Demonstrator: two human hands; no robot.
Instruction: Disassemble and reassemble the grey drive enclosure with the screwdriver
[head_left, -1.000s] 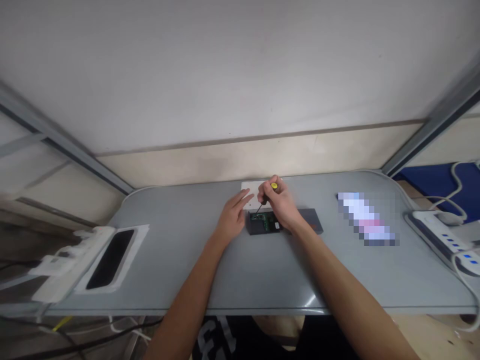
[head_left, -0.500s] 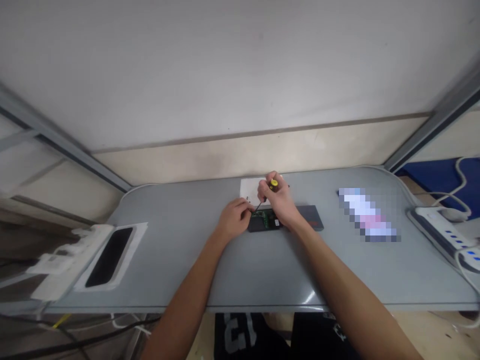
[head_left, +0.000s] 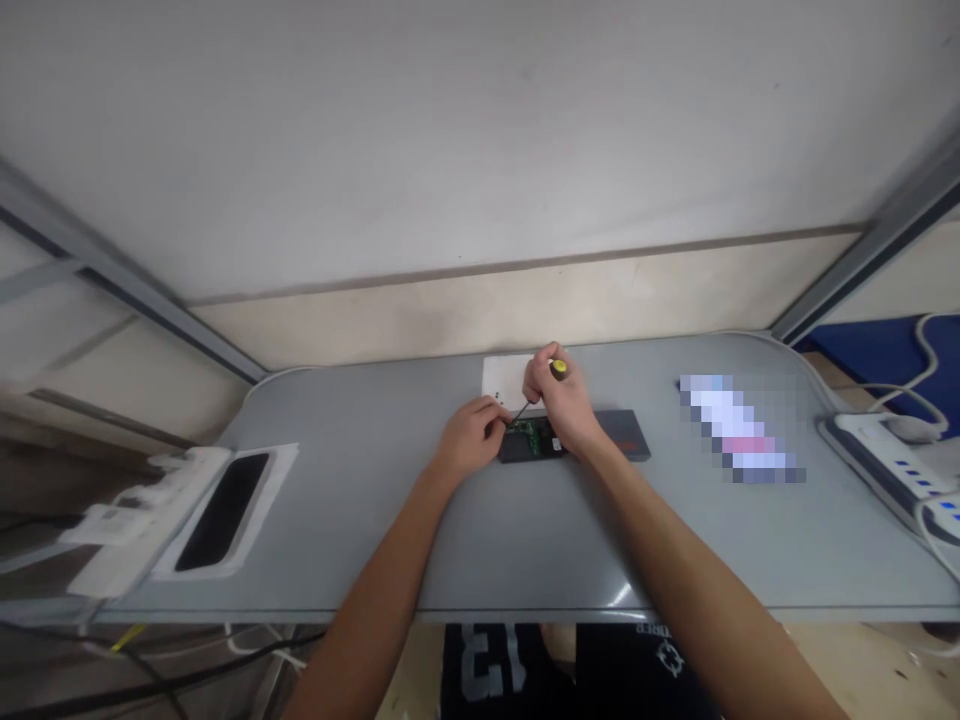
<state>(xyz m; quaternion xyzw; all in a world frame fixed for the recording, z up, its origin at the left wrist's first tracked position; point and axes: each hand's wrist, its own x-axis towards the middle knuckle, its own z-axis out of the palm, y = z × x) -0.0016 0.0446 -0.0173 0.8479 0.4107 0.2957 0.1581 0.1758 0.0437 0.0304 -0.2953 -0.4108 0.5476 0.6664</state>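
My right hand (head_left: 564,395) is wrapped round a screwdriver (head_left: 558,370) with a yellow-and-black handle. Its thin shaft slants down to the left, onto the upper left part of an opened dark electronic device (head_left: 515,450) with a green circuit board (head_left: 534,436). At that device's left end, my left hand (head_left: 472,435) is closed, its fingertips together close to the screwdriver's tip. Whatever they pinch is too small to tell. A dark grey panel (head_left: 622,437) extends to the right, partly behind my right wrist. Behind the hands lies a white sheet (head_left: 501,375) with several tiny dark pieces, perhaps screws.
On the grey table (head_left: 360,500), a black phone-like slab (head_left: 223,512) lies on white paper at the left, beside a white power strip (head_left: 161,530). A phone (head_left: 739,425) with a blurred screen lies at the right, near another power strip (head_left: 900,470) with cables. A wall stands behind.
My right hand and the screwdriver handle have shifted slightly to the right. My left hand stays at the device's left end; the view has moved a little.
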